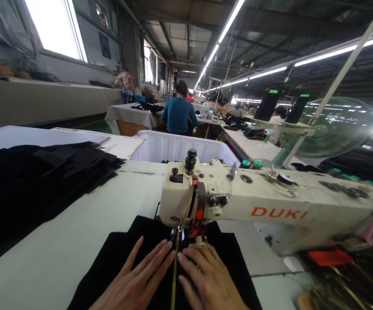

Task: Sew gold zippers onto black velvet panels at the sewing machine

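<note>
Black fabric (104, 260) lies flat under the needle end of a cream sewing machine (238, 202) lettered DUKI. Down the middle of the cloth runs a gold-toothed zipper (174, 280), its upper end reaching the needle area. My left hand (141, 273) rests flat on the cloth just left of the zipper, fingers stretched out. On the other side, my right hand (207, 273) presses on the fabric with fingers extended, its fingertips close to the machine's needle end. The zipper passes between both hands. The machine head partly hides the fabric's far edge.
A stack of black cut pieces (44, 185) covers the table's left side. Behind the machine stands a white bin (186, 148). Gold zippers and a red item (330, 257) lie at the right. Thread cones (266, 106) and a green fan (331, 127) rise behind; a person (179, 113) sits ahead.
</note>
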`<state>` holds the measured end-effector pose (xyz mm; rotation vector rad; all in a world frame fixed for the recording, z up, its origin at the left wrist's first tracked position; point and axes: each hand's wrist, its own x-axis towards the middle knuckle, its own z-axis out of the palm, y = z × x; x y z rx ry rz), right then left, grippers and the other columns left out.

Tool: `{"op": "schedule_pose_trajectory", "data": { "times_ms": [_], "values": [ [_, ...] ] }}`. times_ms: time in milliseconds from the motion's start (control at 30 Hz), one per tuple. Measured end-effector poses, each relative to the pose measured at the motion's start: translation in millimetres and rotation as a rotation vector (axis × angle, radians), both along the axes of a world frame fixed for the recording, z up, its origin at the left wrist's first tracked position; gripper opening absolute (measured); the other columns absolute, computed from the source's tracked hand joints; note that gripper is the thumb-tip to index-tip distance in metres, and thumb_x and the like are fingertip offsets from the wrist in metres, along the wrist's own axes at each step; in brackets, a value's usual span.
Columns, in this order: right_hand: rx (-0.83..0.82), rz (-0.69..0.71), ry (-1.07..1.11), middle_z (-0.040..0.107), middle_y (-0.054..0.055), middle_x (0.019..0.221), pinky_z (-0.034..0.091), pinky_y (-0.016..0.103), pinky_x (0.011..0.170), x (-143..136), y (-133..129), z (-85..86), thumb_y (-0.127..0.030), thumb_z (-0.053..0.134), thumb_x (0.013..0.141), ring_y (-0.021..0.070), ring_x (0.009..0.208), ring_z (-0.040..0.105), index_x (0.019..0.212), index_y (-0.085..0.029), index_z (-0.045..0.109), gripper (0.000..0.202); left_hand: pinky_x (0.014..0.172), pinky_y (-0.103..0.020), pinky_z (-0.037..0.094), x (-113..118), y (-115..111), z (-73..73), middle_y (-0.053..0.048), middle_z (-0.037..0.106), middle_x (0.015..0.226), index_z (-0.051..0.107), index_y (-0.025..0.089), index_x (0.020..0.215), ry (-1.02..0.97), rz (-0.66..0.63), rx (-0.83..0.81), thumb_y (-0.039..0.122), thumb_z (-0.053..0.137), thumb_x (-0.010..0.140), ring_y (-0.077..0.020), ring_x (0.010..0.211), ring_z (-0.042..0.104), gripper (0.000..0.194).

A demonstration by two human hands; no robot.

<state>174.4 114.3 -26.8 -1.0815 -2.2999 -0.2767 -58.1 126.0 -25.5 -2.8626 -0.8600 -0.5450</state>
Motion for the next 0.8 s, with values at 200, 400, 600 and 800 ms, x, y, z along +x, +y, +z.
{"op": "schedule_pose_trajectory", "data": {
  "times_ms": [200, 400, 600, 800],
  "values": [
    [0.076, 0.001, -0.03, 0.074, 0.004, 0.109, 0.059, 0.035, 0.089, 1.0, 1.9, 2.8, -0.029, 0.049, 0.097, 0.0209, 0.097, 0.071, 0.113, -0.019, 0.068, 0.026, 0.111, -0.053, 0.036, -1.5, -0.4, 2.3, -0.012, 0.039, 0.151, 0.012, 0.022, 0.158, 0.002, 0.015, -0.061, 0.031, 0.063, 0.091, -0.0318, 0.134, 0.047, 0.084],
    [0.093, 0.024, -0.063, 0.074, 0.002, 0.111, 0.058, 0.031, 0.091, 1.9, 2.6, 2.9, -0.028, 0.049, 0.098, 0.019, 0.099, 0.071, 0.115, -0.018, 0.067, 0.026, 0.113, -0.05, 0.035, -1.1, 1.3, 1.3, -0.013, 0.039, 0.151, 0.017, 0.014, 0.156, 0.057, 0.012, 0.006, 0.03, 0.062, 0.093, -0.0292, 0.136, 0.045, 0.08],
    [0.075, 0.045, -0.083, 0.073, 0.001, 0.115, 0.056, 0.031, 0.095, 3.7, 3.2, 3.0, -0.026, 0.052, 0.097, 0.0183, 0.102, 0.07, 0.118, -0.018, 0.066, 0.027, 0.112, -0.054, 0.034, -0.7, -0.6, 0.6, -0.015, 0.038, 0.151, 0.018, 0.011, 0.156, 0.096, 0.036, 0.067, 0.045, 0.057, 0.096, -0.0301, 0.137, 0.043, 0.079],
    [0.081, 0.051, -0.073, 0.073, 0.002, 0.114, 0.055, 0.03, 0.096, 2.6, 2.7, 4.2, -0.024, 0.052, 0.097, 0.0175, 0.103, 0.07, 0.117, -0.017, 0.066, 0.026, 0.113, -0.053, 0.031, -2.0, -2.5, -1.9, -0.016, 0.041, 0.15, 0.021, 0.01, 0.155, 0.092, 0.017, 0.069, 0.05, 0.058, 0.094, -0.0299, 0.137, 0.044, 0.082]
  ]
}}
